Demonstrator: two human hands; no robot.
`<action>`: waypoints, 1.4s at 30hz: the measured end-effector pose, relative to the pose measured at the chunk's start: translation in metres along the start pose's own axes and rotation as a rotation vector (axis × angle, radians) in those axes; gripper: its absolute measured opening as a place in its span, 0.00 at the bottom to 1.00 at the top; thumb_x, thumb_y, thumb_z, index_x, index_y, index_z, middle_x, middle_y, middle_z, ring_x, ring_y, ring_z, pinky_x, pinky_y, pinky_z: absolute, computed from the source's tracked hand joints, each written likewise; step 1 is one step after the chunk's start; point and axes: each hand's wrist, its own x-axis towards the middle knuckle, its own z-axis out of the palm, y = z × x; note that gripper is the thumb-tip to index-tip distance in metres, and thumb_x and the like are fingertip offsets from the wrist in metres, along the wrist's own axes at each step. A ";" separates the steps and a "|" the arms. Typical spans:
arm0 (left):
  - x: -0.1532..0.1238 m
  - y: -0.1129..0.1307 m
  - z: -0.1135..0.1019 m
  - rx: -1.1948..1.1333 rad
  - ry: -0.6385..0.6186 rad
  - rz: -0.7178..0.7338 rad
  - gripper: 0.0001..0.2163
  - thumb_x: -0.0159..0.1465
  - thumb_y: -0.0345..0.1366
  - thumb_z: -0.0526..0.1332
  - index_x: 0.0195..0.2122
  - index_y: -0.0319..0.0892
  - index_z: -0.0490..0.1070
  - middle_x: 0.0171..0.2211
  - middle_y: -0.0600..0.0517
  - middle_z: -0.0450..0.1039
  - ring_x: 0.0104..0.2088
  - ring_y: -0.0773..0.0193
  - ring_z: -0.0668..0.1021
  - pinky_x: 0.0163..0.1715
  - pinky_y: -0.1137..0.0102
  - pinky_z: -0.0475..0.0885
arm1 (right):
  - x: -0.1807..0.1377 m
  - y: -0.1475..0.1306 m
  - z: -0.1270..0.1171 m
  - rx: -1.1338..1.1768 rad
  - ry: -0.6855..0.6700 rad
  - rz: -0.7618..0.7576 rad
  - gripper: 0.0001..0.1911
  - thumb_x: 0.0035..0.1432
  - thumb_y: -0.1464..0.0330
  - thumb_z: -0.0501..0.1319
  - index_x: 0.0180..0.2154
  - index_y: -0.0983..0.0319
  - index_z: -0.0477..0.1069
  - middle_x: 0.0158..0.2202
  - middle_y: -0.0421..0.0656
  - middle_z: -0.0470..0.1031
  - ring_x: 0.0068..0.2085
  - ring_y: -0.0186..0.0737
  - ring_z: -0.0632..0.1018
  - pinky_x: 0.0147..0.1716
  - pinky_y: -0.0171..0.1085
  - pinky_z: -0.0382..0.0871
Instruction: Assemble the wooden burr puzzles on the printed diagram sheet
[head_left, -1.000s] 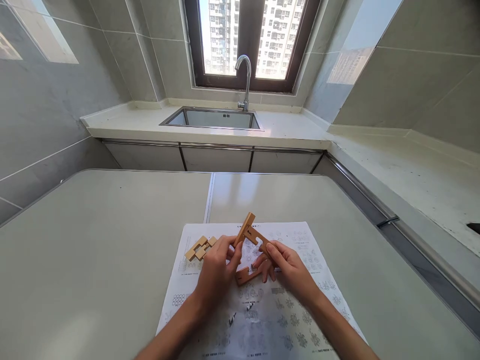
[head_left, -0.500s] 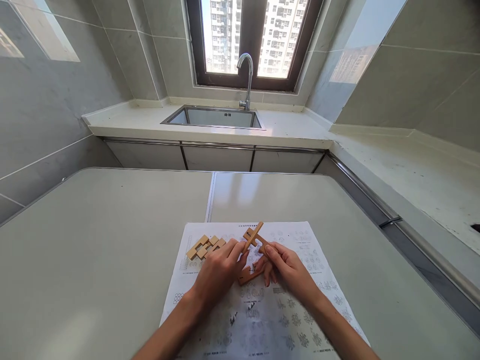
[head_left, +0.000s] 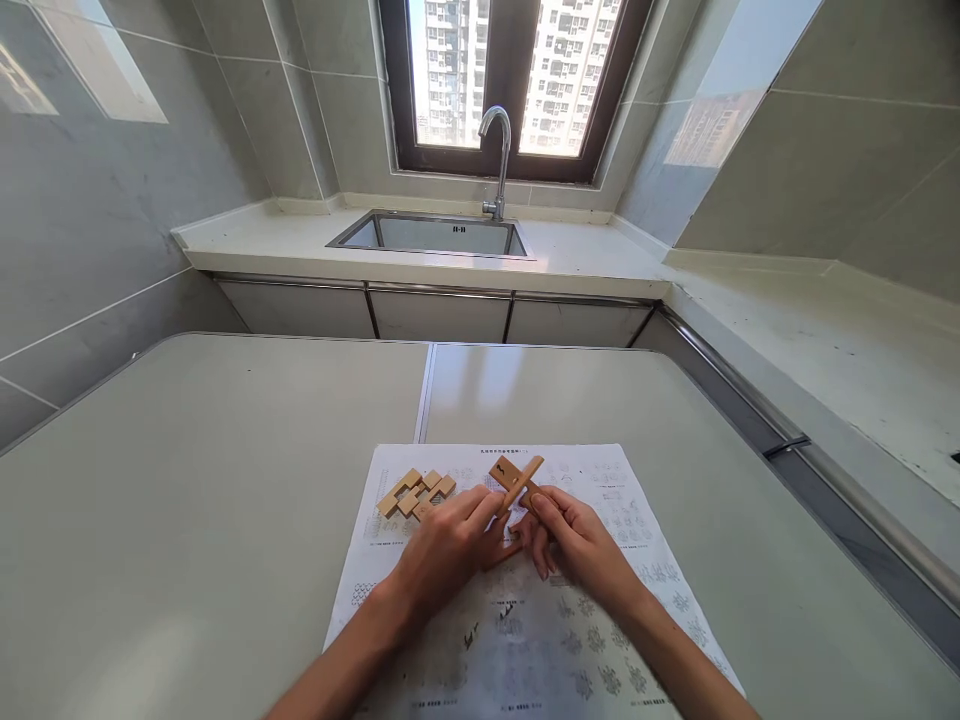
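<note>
My left hand (head_left: pixel 457 530) is closed on a slim wooden puzzle piece (head_left: pixel 523 483), which slants up to the right. Between the fingertips of my right hand (head_left: pixel 568 525) is a flat wooden puzzle piece (head_left: pixel 504 468) with a dark mark near its far end. The two pieces cross each other, and I cannot tell whether they interlock. Another wooden piece (head_left: pixel 504 556) shows below, partly hidden by my fingers. Left of my hands, several notched wooden pieces (head_left: pixel 411 492) lie together on the printed sheet (head_left: pixel 480 660).
The sheet, covered in small diagrams, lies on a pale table (head_left: pixel 225 520) with a seam (head_left: pixel 425 390) running away from me. Beyond the table are a counter (head_left: pixel 592 250) with a sink (head_left: pixel 435 235), a faucet (head_left: pixel 501 160) and a window (head_left: pixel 510 80). Another counter (head_left: pixel 847 350) runs along the right.
The slim piece in my left hand has tipped further right and now lies lower across the flat piece. The wooden piece below is more covered by my left hand.
</note>
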 end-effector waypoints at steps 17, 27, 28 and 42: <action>0.006 0.010 -0.007 0.067 0.111 0.049 0.07 0.76 0.38 0.60 0.41 0.42 0.73 0.27 0.54 0.76 0.24 0.66 0.77 0.24 0.72 0.67 | -0.002 -0.004 -0.002 0.041 -0.136 -0.037 0.20 0.73 0.49 0.57 0.43 0.59 0.69 0.35 0.43 0.81 0.27 0.39 0.79 0.28 0.38 0.69; 0.003 0.010 -0.001 0.079 0.217 0.071 0.05 0.72 0.31 0.64 0.47 0.40 0.74 0.27 0.56 0.78 0.25 0.65 0.81 0.27 0.69 0.70 | 0.000 -0.002 -0.002 0.076 -0.150 -0.063 0.19 0.73 0.51 0.58 0.44 0.60 0.70 0.32 0.42 0.78 0.28 0.39 0.80 0.27 0.36 0.68; 0.003 0.010 -0.001 0.078 0.225 0.073 0.06 0.72 0.32 0.64 0.48 0.39 0.74 0.27 0.55 0.79 0.25 0.64 0.81 0.28 0.69 0.71 | 0.000 -0.002 -0.002 0.079 -0.150 -0.065 0.18 0.73 0.51 0.58 0.44 0.60 0.70 0.32 0.42 0.78 0.28 0.38 0.80 0.27 0.36 0.68; 0.001 0.008 -0.005 0.052 0.243 0.114 0.10 0.71 0.29 0.65 0.53 0.39 0.75 0.29 0.56 0.84 0.28 0.65 0.85 0.31 0.66 0.69 | -0.001 -0.001 0.002 0.121 -0.148 -0.054 0.19 0.74 0.51 0.58 0.44 0.61 0.72 0.30 0.40 0.76 0.27 0.37 0.78 0.26 0.35 0.66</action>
